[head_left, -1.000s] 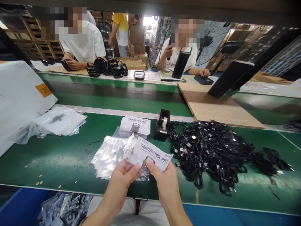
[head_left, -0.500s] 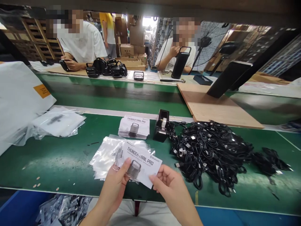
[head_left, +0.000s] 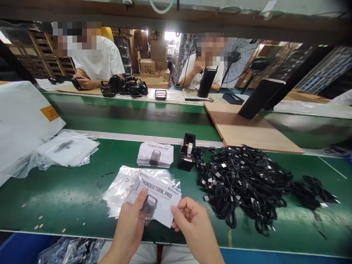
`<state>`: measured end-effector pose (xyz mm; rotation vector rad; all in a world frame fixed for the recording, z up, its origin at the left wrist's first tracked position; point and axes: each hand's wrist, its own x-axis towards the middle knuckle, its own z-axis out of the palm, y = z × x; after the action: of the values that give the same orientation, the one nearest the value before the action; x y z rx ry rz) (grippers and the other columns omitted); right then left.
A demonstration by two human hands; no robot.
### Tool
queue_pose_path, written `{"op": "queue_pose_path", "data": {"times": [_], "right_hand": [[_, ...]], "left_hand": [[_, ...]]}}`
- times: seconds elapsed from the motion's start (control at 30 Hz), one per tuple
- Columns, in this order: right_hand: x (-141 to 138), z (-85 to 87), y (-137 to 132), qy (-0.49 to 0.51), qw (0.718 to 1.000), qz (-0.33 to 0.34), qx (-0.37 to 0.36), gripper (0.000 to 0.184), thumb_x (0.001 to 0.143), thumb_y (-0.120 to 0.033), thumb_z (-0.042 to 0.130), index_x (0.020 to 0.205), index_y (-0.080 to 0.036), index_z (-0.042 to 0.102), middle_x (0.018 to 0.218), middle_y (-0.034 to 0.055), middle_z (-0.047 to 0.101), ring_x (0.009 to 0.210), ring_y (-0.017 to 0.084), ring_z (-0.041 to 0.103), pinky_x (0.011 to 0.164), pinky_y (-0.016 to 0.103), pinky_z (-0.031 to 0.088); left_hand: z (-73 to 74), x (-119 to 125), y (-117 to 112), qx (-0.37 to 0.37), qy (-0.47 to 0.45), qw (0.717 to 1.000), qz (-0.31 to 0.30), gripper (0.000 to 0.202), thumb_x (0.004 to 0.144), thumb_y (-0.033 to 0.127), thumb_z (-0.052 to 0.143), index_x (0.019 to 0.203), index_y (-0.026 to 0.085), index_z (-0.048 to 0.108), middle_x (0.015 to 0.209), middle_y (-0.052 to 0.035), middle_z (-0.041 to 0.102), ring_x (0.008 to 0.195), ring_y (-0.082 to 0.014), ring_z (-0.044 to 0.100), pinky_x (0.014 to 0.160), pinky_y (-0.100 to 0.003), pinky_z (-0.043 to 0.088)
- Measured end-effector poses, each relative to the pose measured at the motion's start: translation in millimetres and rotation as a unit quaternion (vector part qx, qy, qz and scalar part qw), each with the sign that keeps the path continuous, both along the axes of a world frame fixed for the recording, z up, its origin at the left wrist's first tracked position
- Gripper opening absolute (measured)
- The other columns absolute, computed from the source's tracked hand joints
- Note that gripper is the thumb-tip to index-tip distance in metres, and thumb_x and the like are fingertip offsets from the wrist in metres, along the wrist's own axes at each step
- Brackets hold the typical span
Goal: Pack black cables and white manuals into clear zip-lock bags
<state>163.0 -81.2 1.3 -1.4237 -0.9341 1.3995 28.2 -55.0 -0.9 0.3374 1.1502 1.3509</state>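
Observation:
A white printed booklet (head_left: 165, 211) marked "Thunder Trail Pro" is between my hands, its left part inside a clear plastic bag (head_left: 134, 189) with caution print. My left hand (head_left: 130, 220) pinches bag and booklet together, thumb on top. The booklet's right edge is gripped between the thumb and fingers of my right hand (head_left: 192, 223). Under and behind them lies a pile of flat clear bags (head_left: 115, 194). Farther back is a stack of matching booklets (head_left: 143, 154), beside a black tape dispenser (head_left: 187, 163).
A heap of black cables (head_left: 242, 179) covers the right of the green table (head_left: 68, 194). White packaging (head_left: 24, 121) and bagged sheets (head_left: 66, 150) lie left. Across the divider, two people sit near black speakers (head_left: 206, 82). A wooden board (head_left: 255, 135) rests at the back right.
The booklet sits slightly farther left, a bit deeper in the bag, with my right hand following it. My view has tilted up a little. Across the table, one person's raised hand has shifted.

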Motion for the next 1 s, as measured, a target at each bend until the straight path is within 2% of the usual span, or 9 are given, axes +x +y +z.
{"op": "queue_pose_path", "data": {"times": [0.17, 0.23, 0.3, 0.4, 0.53, 0.7, 0.8, 0.9, 1.0], "right_hand": [[-5, -5.4, -1, 0.023, 0.995, -0.097, 0.03, 0.035, 0.065, -0.047, 0.067, 0.062, -0.017, 0.049, 0.044, -0.0034, 0.05, 0.043, 0.011, 0.049, 0.043, 0.02, 0.042], [-2, -8.3, -2, 0.019, 0.992, -0.118, 0.034, 0.036, 0.064, -0.048, 0.068, 0.061, -0.017, 0.049, 0.044, -0.003, 0.051, 0.043, 0.011, 0.049, 0.043, 0.019, 0.041], [2, -10.4, -1, 0.015, 0.99, -0.134, 0.036, 0.037, 0.062, -0.049, 0.069, 0.06, -0.017, 0.049, 0.044, -0.0023, 0.052, 0.043, 0.011, 0.05, 0.043, 0.019, 0.042], [1, -11.1, 0, 0.035, 0.989, -0.142, 0.035, 0.039, 0.06, -0.049, 0.07, 0.059, -0.017, 0.048, 0.042, -0.0022, 0.053, 0.04, 0.011, 0.05, 0.041, 0.019, 0.042], [-6, -9.6, 4, 0.046, 0.986, -0.156, 0.04, 0.039, 0.06, -0.049, 0.071, 0.06, -0.018, 0.048, 0.04, -0.0024, 0.053, 0.037, 0.011, 0.05, 0.038, 0.02, 0.042], [2, -9.7, 4, 0.019, 0.984, -0.169, 0.058, 0.039, 0.059, -0.05, 0.071, 0.058, -0.019, 0.048, 0.041, -0.0042, 0.05, 0.037, 0.011, 0.049, 0.038, 0.02, 0.042], [5, -12.1, 4, 0.007, 0.983, -0.17, 0.066, 0.038, 0.061, -0.051, 0.069, 0.058, -0.019, 0.048, 0.041, -0.0039, 0.05, 0.037, 0.011, 0.048, 0.039, 0.021, 0.042], [3, -13.6, 6, 0.008, 0.982, -0.174, 0.074, 0.038, 0.061, -0.051, 0.069, 0.059, -0.018, 0.049, 0.042, -0.0033, 0.051, 0.038, 0.011, 0.048, 0.04, 0.021, 0.042], [2, -12.8, 8, 0.015, 0.985, -0.159, 0.07, 0.039, 0.06, -0.052, 0.069, 0.059, -0.018, 0.049, 0.044, -0.0033, 0.051, 0.039, 0.011, 0.047, 0.04, 0.021, 0.041]], "left_hand": [[-2.9, 6, -2, 0.023, -0.046, 0.998, -0.039, 0.039, 0.074, 0.035, 0.066, 0.109, 0.019, 0.057, 0.094, -0.0045, 0.068, 0.084, -0.0173, 0.064, 0.068, -0.023, 0.054], [-4.7, 2, 0, 0.03, -0.041, 0.999, -0.02, 0.041, 0.072, 0.038, 0.067, 0.108, 0.02, 0.058, 0.091, -0.0033, 0.068, 0.077, -0.0142, 0.064, 0.064, -0.02, 0.053], [-7.3, -4, 4, 0.021, -0.014, 1.0, 0.005, 0.045, 0.064, 0.034, 0.074, 0.104, 0.02, 0.059, 0.084, -0.0002, 0.067, 0.067, -0.0099, 0.062, 0.058, -0.016, 0.052], [-12.0, -4, 5, -0.006, 0.015, 1.0, 0.009, 0.041, 0.053, 0.028, 0.082, 0.088, 0.016, 0.063, 0.067, 0.0038, 0.064, 0.054, -0.0062, 0.057, 0.053, -0.013, 0.05], [-14.4, 4, 3, -0.009, 0.003, 1.0, -0.008, 0.034, 0.05, 0.031, 0.082, 0.071, 0.014, 0.061, 0.05, 0.0069, 0.058, 0.045, -0.0047, 0.051, 0.045, -0.012, 0.046], [-7.6, 0, 8, -0.01, 0.004, 1.0, 0.006, 0.04, 0.044, 0.029, 0.084, 0.074, 0.014, 0.063, 0.061, 0.0024, 0.067, 0.053, -0.0081, 0.059, 0.053, -0.015, 0.051], [-6.4, 0, 11, -0.009, 0.018, 0.999, -0.037, 0.039, 0.045, 0.028, 0.084, 0.076, 0.013, 0.065, 0.066, -0.001, 0.07, 0.058, -0.0111, 0.062, 0.056, -0.018, 0.053], [-10.9, 7, 8, -0.024, 0.03, 0.995, -0.091, 0.037, 0.044, 0.026, 0.084, 0.073, 0.011, 0.066, 0.06, -0.0019, 0.069, 0.054, -0.0133, 0.063, 0.053, -0.02, 0.053], [-14.2, 10, 4, -0.017, 0.024, 0.997, -0.077, 0.043, 0.047, 0.03, 0.083, 0.082, 0.012, 0.066, 0.065, -0.0041, 0.071, 0.057, -0.0167, 0.065, 0.053, -0.022, 0.053]]}}
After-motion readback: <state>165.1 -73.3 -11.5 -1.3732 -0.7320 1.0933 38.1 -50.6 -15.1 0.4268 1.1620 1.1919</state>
